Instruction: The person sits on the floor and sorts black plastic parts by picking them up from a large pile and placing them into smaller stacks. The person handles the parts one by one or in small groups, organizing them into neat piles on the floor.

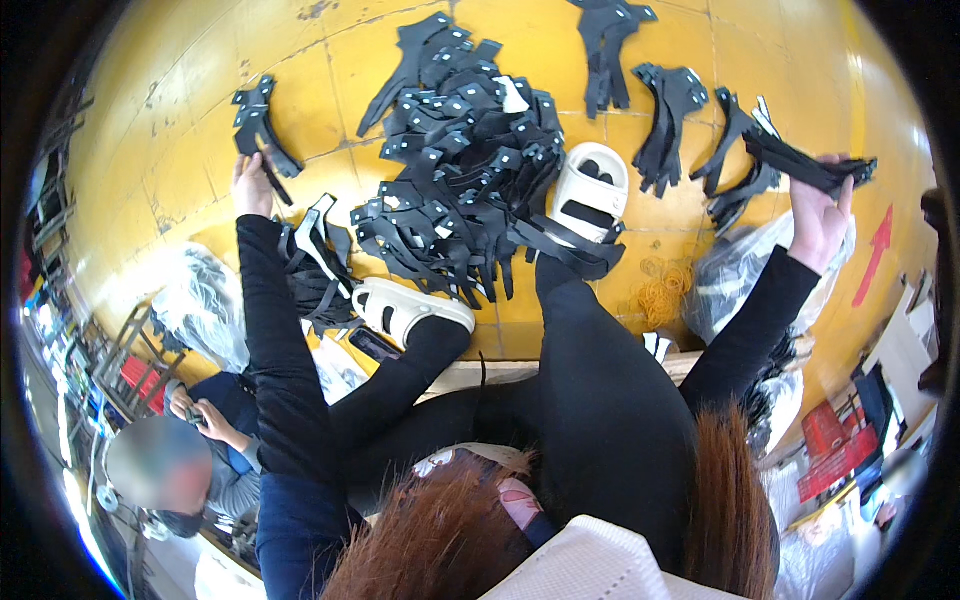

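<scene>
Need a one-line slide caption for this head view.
Seated over a yellow floor, left hand reaches a small strap bundle; right hand lifts black straps.

Your single head-worn fisheye view looks steeply down from above your own hair and legs onto the yellow floor (180,120), fairly near, edges bending.

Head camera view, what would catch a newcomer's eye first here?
The big heap of black straps on the yellow floor, straight ahead of the person's white sandals. The right hand lifts a bundle of black straps at the far right, while the left hand rests on a small stack of straps at the upper left.
</scene>
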A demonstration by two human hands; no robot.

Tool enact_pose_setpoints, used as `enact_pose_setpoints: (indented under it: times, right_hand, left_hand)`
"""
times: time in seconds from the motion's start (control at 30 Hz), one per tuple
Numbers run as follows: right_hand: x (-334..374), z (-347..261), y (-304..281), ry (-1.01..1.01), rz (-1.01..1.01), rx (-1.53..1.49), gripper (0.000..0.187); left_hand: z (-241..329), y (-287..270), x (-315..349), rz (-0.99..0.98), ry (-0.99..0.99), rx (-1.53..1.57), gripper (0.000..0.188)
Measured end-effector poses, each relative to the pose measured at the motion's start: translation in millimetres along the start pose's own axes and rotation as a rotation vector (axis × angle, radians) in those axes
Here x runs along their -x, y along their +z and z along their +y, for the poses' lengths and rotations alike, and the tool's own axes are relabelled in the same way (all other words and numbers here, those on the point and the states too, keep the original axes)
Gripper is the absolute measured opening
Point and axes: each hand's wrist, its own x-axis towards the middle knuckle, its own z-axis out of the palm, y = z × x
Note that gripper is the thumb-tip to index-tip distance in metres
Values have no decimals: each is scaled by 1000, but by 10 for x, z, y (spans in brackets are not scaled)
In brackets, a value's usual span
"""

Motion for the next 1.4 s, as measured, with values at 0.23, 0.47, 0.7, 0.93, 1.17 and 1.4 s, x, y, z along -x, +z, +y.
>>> enact_pose_setpoints:
  times: [0.23,0.47,0.7,0.93,1.17,1.4]
  right_hand:
    - [-5,62,48,-18,-23,-8,26]
    - [-14,124,20,-22,-10,13,26]
    - [-50,133,-14,-27,3,29,27]
    - [-42,265,47,15,11,-2,25]
    - [-16,196,51,-7,63,-4,25]
    - [17,185,50,-33,64,13,25]
  left_hand:
    - [-76,-403,-426,2,-8,-98,48]
    - [-207,-179,-183,322,362,-626,36]
    - [-497,1700,1079,-373,361,-727,16]
    - [-877,2828,1715,-740,608,-849,12]
    - [-1126,3463,1474,-637,888,-1516,27]
    - [-945,3450,1539,-659,829,-1544,15]
